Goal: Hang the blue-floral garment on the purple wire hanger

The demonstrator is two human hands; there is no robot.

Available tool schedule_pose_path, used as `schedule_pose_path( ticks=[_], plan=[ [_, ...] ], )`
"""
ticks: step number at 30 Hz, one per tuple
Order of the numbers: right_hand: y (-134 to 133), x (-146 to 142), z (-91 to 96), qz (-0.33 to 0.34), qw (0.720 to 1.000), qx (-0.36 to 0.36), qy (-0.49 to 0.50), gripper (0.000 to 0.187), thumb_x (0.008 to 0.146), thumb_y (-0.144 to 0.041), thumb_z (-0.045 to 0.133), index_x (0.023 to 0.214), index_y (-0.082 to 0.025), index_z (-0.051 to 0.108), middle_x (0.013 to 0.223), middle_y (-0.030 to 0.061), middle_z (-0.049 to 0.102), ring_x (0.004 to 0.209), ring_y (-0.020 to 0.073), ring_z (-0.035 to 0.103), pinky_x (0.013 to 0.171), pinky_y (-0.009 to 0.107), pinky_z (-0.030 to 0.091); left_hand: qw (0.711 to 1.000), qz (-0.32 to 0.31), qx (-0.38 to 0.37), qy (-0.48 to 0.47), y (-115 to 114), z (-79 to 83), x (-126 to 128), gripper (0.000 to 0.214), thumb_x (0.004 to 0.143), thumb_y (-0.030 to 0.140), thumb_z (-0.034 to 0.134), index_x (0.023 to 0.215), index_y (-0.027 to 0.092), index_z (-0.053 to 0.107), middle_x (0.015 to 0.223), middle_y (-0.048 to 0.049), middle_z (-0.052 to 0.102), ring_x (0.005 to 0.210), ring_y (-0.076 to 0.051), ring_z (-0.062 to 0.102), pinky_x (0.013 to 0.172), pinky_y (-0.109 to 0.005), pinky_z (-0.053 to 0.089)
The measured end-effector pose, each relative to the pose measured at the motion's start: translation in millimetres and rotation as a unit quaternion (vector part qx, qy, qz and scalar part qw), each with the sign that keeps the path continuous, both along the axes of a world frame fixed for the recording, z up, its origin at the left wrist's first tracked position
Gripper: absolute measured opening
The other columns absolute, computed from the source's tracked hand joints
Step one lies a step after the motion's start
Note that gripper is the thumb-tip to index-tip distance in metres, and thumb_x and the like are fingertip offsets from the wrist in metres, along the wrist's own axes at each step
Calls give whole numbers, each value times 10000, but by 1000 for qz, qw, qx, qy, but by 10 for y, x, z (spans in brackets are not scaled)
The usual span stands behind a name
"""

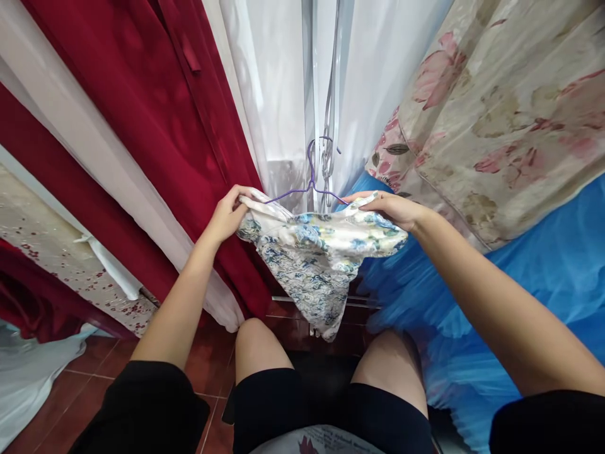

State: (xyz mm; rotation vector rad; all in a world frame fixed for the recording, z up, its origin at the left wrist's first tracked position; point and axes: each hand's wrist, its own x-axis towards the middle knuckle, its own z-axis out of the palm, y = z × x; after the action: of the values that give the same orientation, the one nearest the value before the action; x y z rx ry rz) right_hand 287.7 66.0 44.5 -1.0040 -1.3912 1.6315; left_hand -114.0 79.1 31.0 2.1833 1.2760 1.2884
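A white dress with a blue and green floral print hangs from a purple wire hanger in front of my knees. My left hand is closed on the garment's left shoulder, with the thumb and fingers pinching the white edge. At the opposite shoulder, my right hand grips the fabric near the hanger's end. The hanger's hook points up and away from me. Folds hide part of the garment, so its full shape does not show.
Dark red curtains hang at the left, white fabric straight ahead. To the right are a cream floral cloth and blue tulle close by my right arm. Below lies a red tiled floor.
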Motion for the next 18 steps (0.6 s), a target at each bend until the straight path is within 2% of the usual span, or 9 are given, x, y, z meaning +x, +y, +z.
schedule_pose_path(
  ticks=[2, 4, 7, 9, 11, 13, 15, 16, 18],
  plan=[
    [-66, 54, -76, -12, 1000, -3, -11, 385, 670, -214, 834, 1050, -171, 783, 953, 103, 799, 733, 222, 736, 582, 290, 586, 995, -21, -7, -94, 11, 25, 225, 265, 811, 163, 606, 1061, 215, 535, 1106, -46, 638, 870, -132, 595, 725, -213, 461],
    [-153, 153, -207, -42, 999, -3, -28, 343, 674, -291, 864, 983, -167, 783, 899, 99, 795, 696, 213, 723, 558, 281, 571, 991, 10, 6, -132, -10, -7, 370, 309, 782, 191, 692, 1046, 217, 532, 1076, -31, 620, 709, -87, 556, 584, -182, 401],
    [-294, 330, -409, -88, 994, 28, -50, 305, 685, -433, 881, 742, -169, 740, 664, 38, 729, 537, 153, 624, 455, 240, 479, 990, 79, 35, -108, -102, -57, 466, 215, 834, 340, 724, 840, 183, 578, 771, 23, 559, 514, -63, 386, 479, -216, 260],
    [-361, 408, -452, -104, 991, 66, -52, 351, 693, -471, 878, 650, -173, 698, 570, -4, 659, 474, 112, 542, 425, 215, 415, 992, 90, 58, -73, -193, -38, 510, 289, 889, 406, 673, 738, 169, 608, 636, 28, 504, 522, -84, 382, 507, -238, 265],
    [-384, 413, -374, -139, 986, 90, -25, 355, 688, -476, 880, 655, -170, 705, 565, -7, 646, 469, 110, 529, 432, 220, 410, 992, 88, 86, -41, -279, 30, 563, 299, 908, 425, 654, 761, 165, 663, 649, 7, 557, 592, -110, 458, 572, -247, 322],
    [-384, 332, -195, -188, 977, 98, 20, 345, 683, -478, 876, 708, -165, 734, 600, 19, 671, 496, 146, 576, 458, 254, 450, 990, 90, 106, -14, -325, 114, 605, 259, 896, 422, 671, 835, 171, 695, 736, -10, 627, 679, -130, 525, 638, -252, 360],
    [-419, 176, 20, -214, 969, 105, 56, 344, 714, -495, 845, 761, -167, 752, 644, 43, 696, 558, 196, 639, 505, 299, 500, 987, 113, 118, 5, -310, 167, 612, 246, 882, 415, 685, 835, 174, 684, 741, -2, 621, 688, -131, 523, 645, -254, 349],
    [-470, 78, 117, -207, 970, 113, 65, 354, 751, -520, 810, 788, -172, 759, 668, 50, 706, 603, 218, 667, 536, 319, 523, 984, 130, 120, 6, -282, 169, 601, 264, 881, 419, 683, 792, 171, 662, 699, 7, 586, 663, -126, 498, 631, -257, 332],
    [-648, -132, 251, -136, 980, 136, 57, 417, 849, -595, 693, 861, -185, 771, 732, 61, 724, 720, 249, 708, 613, 353, 558, 980, 158, 115, -25, -203, 120, 562, 364, 890, 464, 656, 685, 171, 585, 612, 23, 483, 610, -119, 433, 599, -266, 301]
  ],
)
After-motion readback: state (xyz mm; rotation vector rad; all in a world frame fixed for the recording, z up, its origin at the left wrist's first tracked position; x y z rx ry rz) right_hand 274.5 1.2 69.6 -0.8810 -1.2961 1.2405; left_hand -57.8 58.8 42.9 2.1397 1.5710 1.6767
